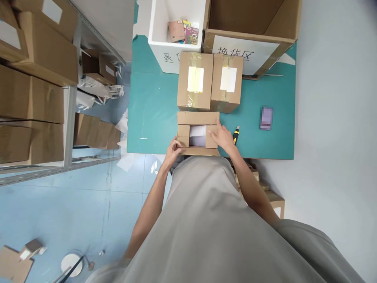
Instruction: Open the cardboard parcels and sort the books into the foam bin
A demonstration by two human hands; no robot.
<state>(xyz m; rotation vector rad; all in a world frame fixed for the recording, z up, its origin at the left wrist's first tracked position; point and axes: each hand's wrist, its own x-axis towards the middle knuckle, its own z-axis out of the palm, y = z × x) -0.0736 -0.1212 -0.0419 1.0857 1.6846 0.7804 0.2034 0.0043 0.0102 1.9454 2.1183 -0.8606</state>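
- Grip of the left hand: fingers curled against the open box at its left end; whether they pinch it, I cannot tell.
- Right hand: fingers apart, touching flaps at the right end.
- Box position: between both hands at the surface's near edge, long axis running left to right, flaps spread, pale contents visible.
- Each hand is nearer its own end.
- Beyond lie two taped boxes; the cutter lies just right of the right hand.
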